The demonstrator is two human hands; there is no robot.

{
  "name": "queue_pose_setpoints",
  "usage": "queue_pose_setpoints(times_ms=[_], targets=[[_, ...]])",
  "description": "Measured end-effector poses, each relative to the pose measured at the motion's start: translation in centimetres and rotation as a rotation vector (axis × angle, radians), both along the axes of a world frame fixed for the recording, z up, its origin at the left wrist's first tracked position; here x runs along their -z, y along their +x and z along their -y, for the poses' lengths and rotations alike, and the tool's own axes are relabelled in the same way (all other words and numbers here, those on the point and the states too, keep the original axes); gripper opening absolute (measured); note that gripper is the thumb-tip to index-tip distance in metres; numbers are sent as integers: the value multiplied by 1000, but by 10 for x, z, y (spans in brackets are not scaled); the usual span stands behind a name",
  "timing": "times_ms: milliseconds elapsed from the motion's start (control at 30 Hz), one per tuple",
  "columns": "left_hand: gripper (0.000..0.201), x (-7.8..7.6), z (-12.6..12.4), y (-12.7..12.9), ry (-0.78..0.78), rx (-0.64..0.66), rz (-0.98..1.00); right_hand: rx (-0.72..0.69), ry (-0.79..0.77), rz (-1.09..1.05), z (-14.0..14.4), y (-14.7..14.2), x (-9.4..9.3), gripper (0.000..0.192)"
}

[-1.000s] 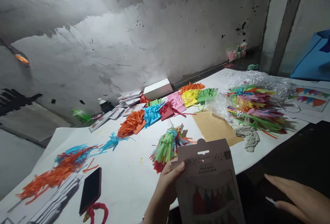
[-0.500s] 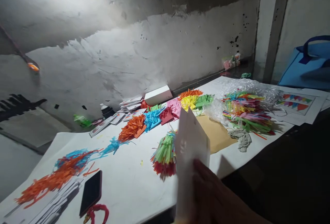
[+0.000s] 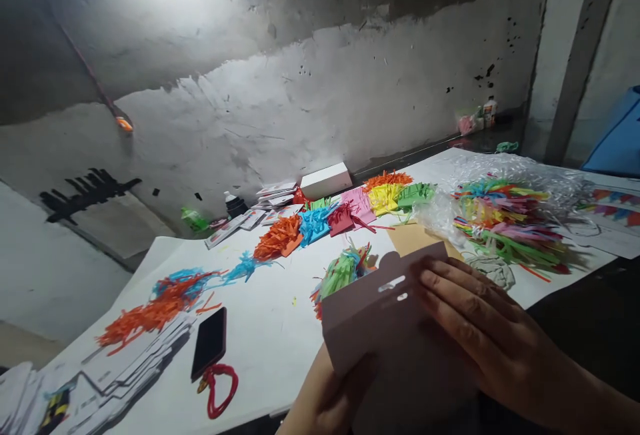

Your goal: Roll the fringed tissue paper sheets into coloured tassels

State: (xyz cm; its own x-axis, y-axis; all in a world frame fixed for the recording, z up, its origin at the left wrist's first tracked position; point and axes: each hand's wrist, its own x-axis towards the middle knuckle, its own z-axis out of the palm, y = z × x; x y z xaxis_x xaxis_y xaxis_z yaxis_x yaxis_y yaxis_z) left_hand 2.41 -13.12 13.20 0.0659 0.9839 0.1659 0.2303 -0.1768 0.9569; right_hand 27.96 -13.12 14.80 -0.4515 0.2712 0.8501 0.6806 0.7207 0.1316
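Observation:
A pale cardboard package point(image 3: 395, 328) with a hanger slot near its top is held over the near edge of the white table point(image 3: 270, 328). My left hand point(image 3: 325, 398) grips it from below at its lower left. On its right side my right hand point(image 3: 480, 331) lies flat across it, fingers spread. Just behind the package a green, red and blue paper tassel bundle point(image 3: 340, 275) lies on the table.
Rows of coloured paper tassels point(image 3: 320, 221) run across the table; a big mixed heap point(image 3: 505, 221) lies in clear plastic at right. A black phone point(image 3: 209, 343), red cord point(image 3: 220, 388) and stacked cards point(image 3: 125, 381) sit near left. White box point(image 3: 326, 181) and glue bottle point(image 3: 233, 205) by the wall.
The package was flipped from its printed front through edge-on to its plain back. My right hand came in from the right and now rests on it. The camera shifted left.

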Motion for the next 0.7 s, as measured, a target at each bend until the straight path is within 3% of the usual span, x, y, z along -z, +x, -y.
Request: queue_pose_setpoints(times_ms=[100, 233, 333, 467, 567, 700], targets=[[43, -8, -6, -2, 110, 111, -117, -55, -56, 40, 5, 3, -9, 55], [36, -9, -29, 3, 201, 437, -267, -6, -78, -9, -2, 0, -5, 55], [43, 7, -43, 10, 135, 512, -262, 15, -125, -76, -13, -3, 9, 48], [47, 36, -50, 14, 65, 495, -205, 48, -303, -193, -21, -2, 26, 44], [47, 54, -52, 16, 27, 471, -176, -4, -473, -256, -23, 1, 31, 34], [51, 72, -53, 19, -1, 516, -183, -17, -992, -84, -33, 5, 27, 9]])
